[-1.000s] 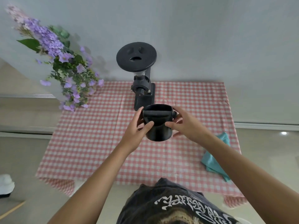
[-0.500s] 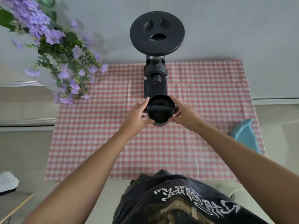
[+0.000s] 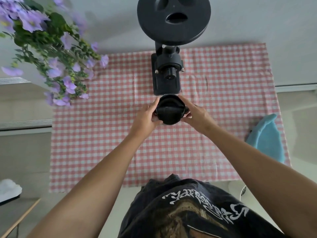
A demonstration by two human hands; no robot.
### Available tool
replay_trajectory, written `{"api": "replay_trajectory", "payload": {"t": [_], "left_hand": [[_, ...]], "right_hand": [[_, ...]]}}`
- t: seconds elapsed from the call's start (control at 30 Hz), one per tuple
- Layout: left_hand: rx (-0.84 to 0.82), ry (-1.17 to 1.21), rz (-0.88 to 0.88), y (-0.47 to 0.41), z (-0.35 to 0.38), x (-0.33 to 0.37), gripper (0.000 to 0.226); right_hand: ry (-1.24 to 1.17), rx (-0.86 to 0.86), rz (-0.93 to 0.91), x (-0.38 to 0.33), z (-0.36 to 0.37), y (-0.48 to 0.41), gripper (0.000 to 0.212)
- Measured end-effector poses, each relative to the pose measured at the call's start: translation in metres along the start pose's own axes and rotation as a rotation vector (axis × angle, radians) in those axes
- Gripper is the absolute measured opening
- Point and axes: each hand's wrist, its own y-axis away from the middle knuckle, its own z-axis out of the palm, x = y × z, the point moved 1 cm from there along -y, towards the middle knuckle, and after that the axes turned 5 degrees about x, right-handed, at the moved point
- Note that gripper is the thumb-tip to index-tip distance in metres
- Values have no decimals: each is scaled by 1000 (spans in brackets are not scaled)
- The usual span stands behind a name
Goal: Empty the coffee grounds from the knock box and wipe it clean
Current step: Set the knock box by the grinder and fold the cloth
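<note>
Where both hands meet: knock box (image 3: 170, 111), left hand (image 3: 147, 116) and right hand (image 3: 197, 115) flanking.

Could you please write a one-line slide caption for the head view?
Both hands, left hand and right hand, hold a black knock box over a checked tablecloth, before a coffee grinder.

One knock box (image 3: 171, 110) sits at frame center, one coffee grinder (image 3: 169, 48) above it, one blue cloth (image 3: 265, 140) at right, one flower bunch (image 3: 49, 54) upper left, two hands: left hand (image 3: 145, 117), right hand (image 3: 197, 115).
</note>
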Motion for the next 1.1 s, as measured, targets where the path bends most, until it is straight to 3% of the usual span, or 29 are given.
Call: {"api": "replay_trajectory", "payload": {"t": [0.2,0.27,0.4,0.57,0.73,0.87,1.1], "left_hand": [[35,-30,35,8,2,3,98],[-27,-36,-84,17,4,0,104],[-186,-41,-419,53,6,-7,73],[-211,-61,-489,107,19,-10,44],[-198,30,-579,148,44,4,39],[-191,3,-616,176,72,28,38],[-222,30,-591,184,129,113,41]], "right_hand": [[99,-22,47,6,3,0,88],[125,-21,97,12,-1,5,92],[227,136,329,54,-32,39,76],[303,418,701,149,-81,112,51],[139,436,934,226,-112,179,60],[-91,208,856,246,-118,203,63],[-72,137,600,245,-131,201,32]]}}
